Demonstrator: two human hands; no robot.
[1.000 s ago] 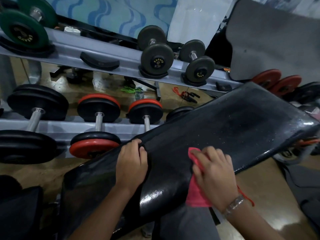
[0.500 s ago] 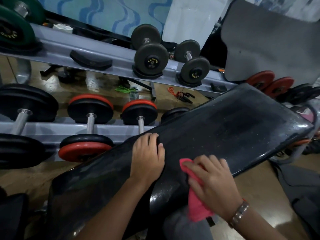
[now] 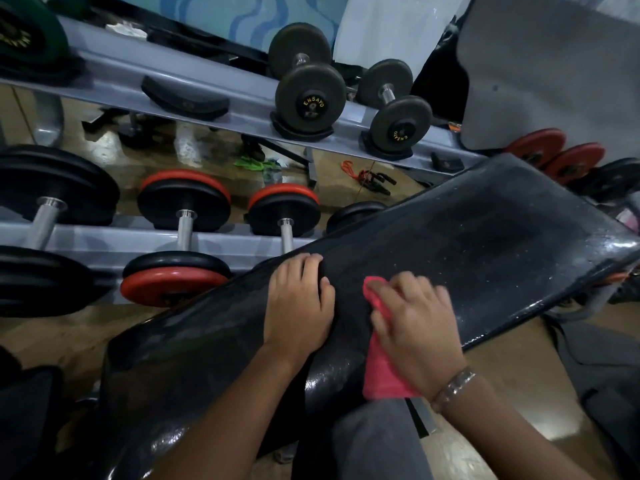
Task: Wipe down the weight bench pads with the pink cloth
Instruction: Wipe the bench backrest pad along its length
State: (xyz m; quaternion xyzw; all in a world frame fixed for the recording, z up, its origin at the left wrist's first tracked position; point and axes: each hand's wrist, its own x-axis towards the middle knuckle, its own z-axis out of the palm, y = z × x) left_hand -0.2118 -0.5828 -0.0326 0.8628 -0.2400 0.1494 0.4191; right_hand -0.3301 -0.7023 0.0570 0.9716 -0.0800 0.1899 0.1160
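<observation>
The pink cloth (image 3: pixel 382 372) lies pressed on the black bench pad (image 3: pixel 467 251) under the right hand (image 3: pixel 414 327), which grips it with fingers spread, its tail hanging over the near edge. The pad's long axis runs from 8 o'clock up to 2 o'clock, so the unwiped, speckled stretch lies toward 2 o'clock from that hand. The left hand (image 3: pixel 299 301), just beside at 9 o'clock, is curled over the far edge, bracing. Beyond, at 11 o'clock, stands the dumbbell rack (image 3: pixel 221 95).
</observation>
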